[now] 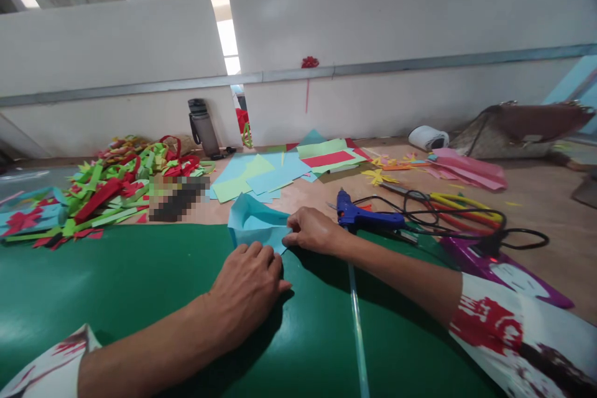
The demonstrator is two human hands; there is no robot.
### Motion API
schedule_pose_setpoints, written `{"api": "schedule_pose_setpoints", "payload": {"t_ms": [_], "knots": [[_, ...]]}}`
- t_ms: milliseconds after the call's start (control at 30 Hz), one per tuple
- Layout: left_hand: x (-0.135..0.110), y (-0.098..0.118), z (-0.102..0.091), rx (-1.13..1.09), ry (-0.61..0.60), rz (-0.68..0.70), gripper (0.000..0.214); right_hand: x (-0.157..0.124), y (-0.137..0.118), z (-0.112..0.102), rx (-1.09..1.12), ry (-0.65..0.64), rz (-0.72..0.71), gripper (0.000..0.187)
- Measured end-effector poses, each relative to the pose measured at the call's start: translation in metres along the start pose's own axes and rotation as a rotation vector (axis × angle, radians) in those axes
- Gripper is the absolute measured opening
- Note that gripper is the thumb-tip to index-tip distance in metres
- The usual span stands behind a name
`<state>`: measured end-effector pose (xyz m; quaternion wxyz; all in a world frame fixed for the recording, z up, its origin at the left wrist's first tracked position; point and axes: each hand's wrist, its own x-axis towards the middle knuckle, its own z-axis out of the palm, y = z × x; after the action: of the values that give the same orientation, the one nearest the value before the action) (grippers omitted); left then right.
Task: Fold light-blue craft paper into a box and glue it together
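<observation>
Pinching the right edge of a light-blue, box-like piece of folded paper [258, 222], the right hand [316, 230] holds it between thumb and fingers. The left hand [249, 280] lies palm-down at the near side of the folded paper, fingers bent and close together, fingertips at its lower edge; whether they grip it or only press there, I cannot tell. The folded paper stands by the far edge of a glossy green sheet [130, 280] laid over a tan surface [576, 230].

Just behind the folded paper lie overlapping loose paper sheets in light blue, pale green and red [280, 174]. Left of it sits a heap of green and red paper strips [121, 180], and beyond, to its left, an upright dark-grey bottle with a black cap [203, 127]. To the right of the folded paper — past the right hand — rests a blue glue gun [373, 219]; farther right is a purple power strip with white sockets [506, 270]. A long translucent strip [357, 323] runs nearer than the folded paper, to its right.
</observation>
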<state>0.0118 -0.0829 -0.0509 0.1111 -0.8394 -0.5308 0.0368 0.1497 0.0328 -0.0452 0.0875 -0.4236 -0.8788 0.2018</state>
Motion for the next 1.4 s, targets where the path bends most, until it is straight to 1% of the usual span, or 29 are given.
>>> {"api": "schedule_pose_setpoints", "payload": {"t_ms": [133,233,333,467,700,867,967,1133,1267,1400], "knots": [[-0.002,0.004,0.001,-0.042,-0.008,-0.051,0.047,0.0,-0.002,-0.001,-0.027,-0.014,0.006,0.017],[-0.002,0.004,0.0,-0.046,-0.027,-0.051,0.051,0.0,-0.002,-0.002,-0.048,-0.027,0.008,0.016],[-0.001,0.003,0.001,-0.052,-0.023,-0.043,0.051,0.0,-0.003,-0.003,-0.067,-0.039,0.004,0.017],[0.0,0.002,0.003,-0.063,-0.004,-0.037,0.049,0.001,-0.005,-0.004,-0.086,-0.062,0.009,0.025],[-0.002,0.002,0.003,-0.095,0.017,-0.036,0.039,0.003,-0.009,-0.007,-0.095,-0.084,0.008,0.032],[-0.002,0.003,0.002,-0.105,-0.001,-0.068,0.043,0.002,-0.006,-0.008,-0.083,-0.089,-0.001,0.029],[-0.002,0.004,0.0,-0.131,-0.02,-0.074,0.041,0.001,-0.002,-0.009,-0.068,-0.091,-0.008,0.026],[-0.002,0.003,-0.001,-0.159,-0.003,-0.067,0.038,0.002,0.001,-0.01,-0.043,-0.101,-0.01,0.022],[-0.002,0.001,0.0,-0.156,0.001,-0.059,0.046,0.002,0.001,-0.011,-0.032,-0.106,-0.007,0.02],[0.002,0.003,0.002,-0.137,0.007,-0.061,0.051,0.003,0.003,-0.009,-0.033,-0.089,-0.016,0.024]]}}
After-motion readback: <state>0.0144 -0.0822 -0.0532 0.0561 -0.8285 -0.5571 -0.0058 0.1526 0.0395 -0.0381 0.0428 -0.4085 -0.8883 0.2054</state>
